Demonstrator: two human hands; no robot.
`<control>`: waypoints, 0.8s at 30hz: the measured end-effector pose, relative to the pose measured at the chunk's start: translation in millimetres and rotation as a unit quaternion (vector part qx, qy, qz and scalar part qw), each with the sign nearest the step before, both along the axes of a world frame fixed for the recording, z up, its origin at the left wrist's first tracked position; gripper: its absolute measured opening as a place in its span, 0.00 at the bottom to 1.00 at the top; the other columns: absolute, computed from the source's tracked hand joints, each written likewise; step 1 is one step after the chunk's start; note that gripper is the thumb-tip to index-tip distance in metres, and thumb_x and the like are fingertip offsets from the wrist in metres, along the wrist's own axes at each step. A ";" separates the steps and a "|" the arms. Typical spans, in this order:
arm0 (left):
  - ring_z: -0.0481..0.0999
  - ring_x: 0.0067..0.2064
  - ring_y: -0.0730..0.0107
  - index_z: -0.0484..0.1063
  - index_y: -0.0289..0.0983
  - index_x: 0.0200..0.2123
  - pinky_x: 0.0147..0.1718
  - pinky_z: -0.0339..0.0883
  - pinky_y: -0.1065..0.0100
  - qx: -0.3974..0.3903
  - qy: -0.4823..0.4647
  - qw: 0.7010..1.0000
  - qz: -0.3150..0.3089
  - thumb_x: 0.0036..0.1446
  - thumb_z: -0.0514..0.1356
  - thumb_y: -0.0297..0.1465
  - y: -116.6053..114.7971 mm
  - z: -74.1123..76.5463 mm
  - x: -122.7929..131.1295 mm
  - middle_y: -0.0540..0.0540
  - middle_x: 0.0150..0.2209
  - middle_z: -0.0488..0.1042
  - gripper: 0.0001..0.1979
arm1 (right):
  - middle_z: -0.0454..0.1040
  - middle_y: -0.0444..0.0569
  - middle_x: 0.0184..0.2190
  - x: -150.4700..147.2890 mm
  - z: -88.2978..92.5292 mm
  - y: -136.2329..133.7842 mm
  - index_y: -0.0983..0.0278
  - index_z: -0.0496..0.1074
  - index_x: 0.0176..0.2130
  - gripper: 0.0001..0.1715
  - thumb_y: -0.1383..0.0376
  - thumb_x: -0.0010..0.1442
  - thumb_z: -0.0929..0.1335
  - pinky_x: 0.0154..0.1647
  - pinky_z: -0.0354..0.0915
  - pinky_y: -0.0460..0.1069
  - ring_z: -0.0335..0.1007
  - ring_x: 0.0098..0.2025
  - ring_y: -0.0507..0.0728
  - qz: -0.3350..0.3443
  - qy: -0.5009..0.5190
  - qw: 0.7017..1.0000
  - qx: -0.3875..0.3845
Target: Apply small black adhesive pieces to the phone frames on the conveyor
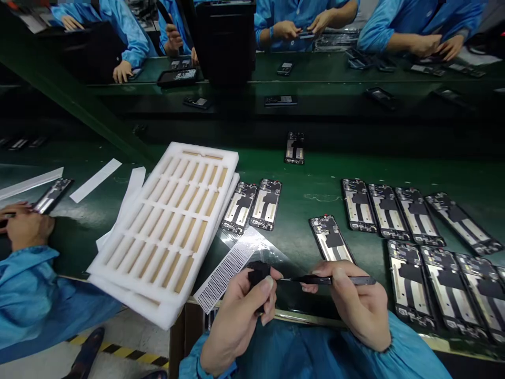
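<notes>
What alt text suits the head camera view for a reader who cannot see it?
A person's left hand holds a small black piece, the right hand a pointed black tool, over a green workbench with phone frames and a white foam tray.

Foam tray [231,158] left of two phone frames [265,205], more frames [389,213] in rows to the right

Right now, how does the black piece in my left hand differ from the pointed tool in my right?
The black piece is small and chunky; the pointed tool is long and slim. The piece sits in the left hand, the tool lengthwise in the right hand. Both are black.
</notes>
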State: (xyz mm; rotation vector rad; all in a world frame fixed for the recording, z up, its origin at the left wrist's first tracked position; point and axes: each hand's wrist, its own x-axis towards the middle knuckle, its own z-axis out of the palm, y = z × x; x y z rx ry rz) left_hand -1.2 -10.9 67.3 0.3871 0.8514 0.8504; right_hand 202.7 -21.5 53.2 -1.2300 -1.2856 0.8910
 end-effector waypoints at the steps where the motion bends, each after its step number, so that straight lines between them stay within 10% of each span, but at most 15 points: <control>1: 0.61 0.22 0.81 0.76 0.33 0.39 0.20 0.53 0.75 -0.001 0.006 1.000 -0.008 0.59 0.68 0.40 -0.7 -1.8 2.9 0.52 0.25 0.67 0.15 | 0.83 0.51 0.33 0.4 1.7 0.6 0.62 0.80 0.39 0.16 0.62 0.72 0.64 0.36 0.78 0.48 0.82 0.36 0.58 0.005 -0.012 1.000 0.012; 8: 0.56 0.20 0.82 0.71 0.33 0.27 0.19 0.48 0.75 -0.012 0.078 0.996 0.039 0.57 0.69 0.41 -15.9 -5.7 3.9 0.55 0.19 0.63 0.18 | 0.85 0.53 0.40 -6.3 18.4 -5.7 0.60 0.77 0.53 0.15 0.64 0.70 0.66 0.39 0.79 0.49 0.83 0.40 0.59 0.192 -0.146 0.950 0.200; 12: 0.55 0.20 0.81 0.69 0.36 0.28 0.20 0.51 0.75 -0.001 0.192 0.962 0.192 0.59 0.66 0.40 -21.8 -15.4 -24.7 0.56 0.20 0.62 0.16 | 0.85 0.51 0.37 -17.1 1.7 9.6 0.58 0.78 0.49 0.14 0.64 0.72 0.64 0.37 0.79 0.51 0.84 0.37 0.59 0.081 -0.099 0.982 0.138; 15: 0.70 0.27 0.73 0.74 0.38 0.33 0.29 0.66 0.72 0.160 0.460 0.848 0.211 0.64 0.61 0.36 -24.5 -33.4 -44.1 0.51 0.25 0.71 0.09 | 0.83 0.50 0.30 -37.5 -28.3 40.2 0.61 0.78 0.42 0.15 0.61 0.73 0.63 0.32 0.78 0.50 0.82 0.30 0.57 0.016 -0.022 1.000 -0.008; 20: 0.78 0.51 0.56 0.72 0.35 0.58 0.46 0.74 0.61 0.407 0.741 0.532 -0.039 0.65 0.53 0.21 -27.6 -64.4 -44.0 0.38 0.58 0.75 0.20 | 0.83 0.48 0.31 -67.8 -75.2 65.3 0.62 0.78 0.40 0.16 0.58 0.72 0.64 0.33 0.77 0.47 0.81 0.28 0.55 0.110 -0.043 0.991 -0.068; 24: 0.78 0.46 0.58 0.65 0.34 0.65 0.37 0.77 0.62 0.365 0.813 0.433 -0.136 0.61 0.56 0.18 -24.9 -76.5 -34.6 0.41 0.68 0.64 0.29 | 0.83 0.47 0.34 -67.2 -86.4 59.8 0.61 0.78 0.42 0.13 0.63 0.72 0.64 0.36 0.76 0.45 0.81 0.30 0.53 0.133 -0.091 0.986 -0.034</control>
